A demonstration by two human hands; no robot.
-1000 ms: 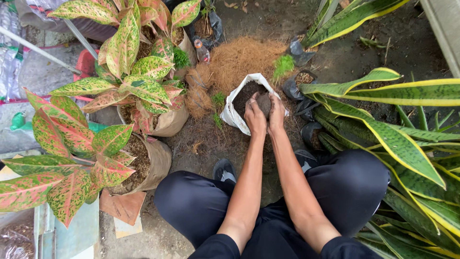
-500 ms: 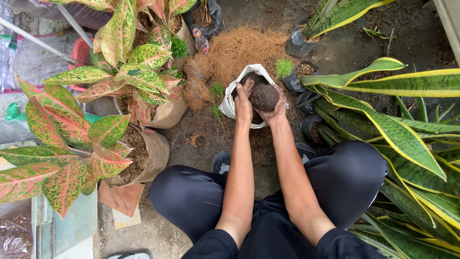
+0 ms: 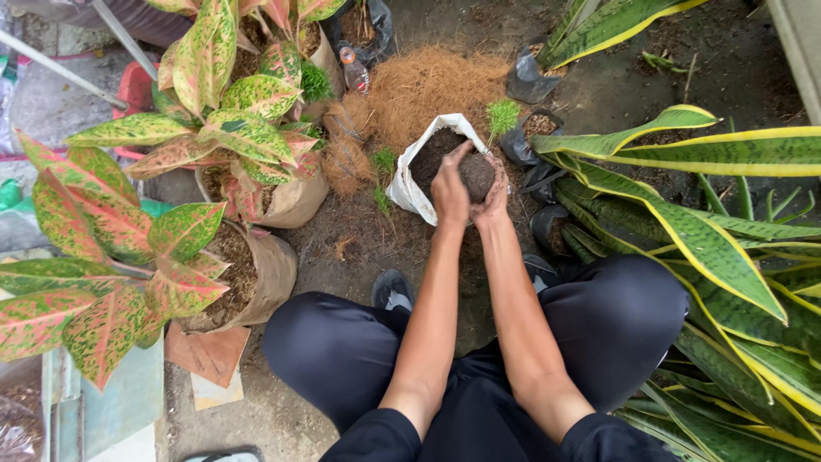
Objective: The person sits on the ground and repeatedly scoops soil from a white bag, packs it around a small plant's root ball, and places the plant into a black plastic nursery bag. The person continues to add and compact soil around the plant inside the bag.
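- Over the open mouth of the white sack [image 3: 409, 184], both hands now sit higher than a second ago, when they were pressed down inside the sack against the soil.
- Between them is a rounded clump of dark soil [image 3: 477, 174], lifted clear of the fill; half a second ago it was just coming up, and it now rests a little above the rim.
- To my eye, a portion of soil has been gathered and shaped into a ball, out of the sack but not yet put anywhere.
- The left hand [image 3: 448, 190] covers the clump's near left side, one finger raised towards the sack's far edge.
- The right hand [image 3: 495, 195] cups it from beneath and to the right; the two hands are closed together around the clump.
- Beyond the sack lies a heap of brown coconut fibre [image 3: 423, 85]; potted plants with red and green leaves [image 3: 218, 128] stand to the left, on the ground.
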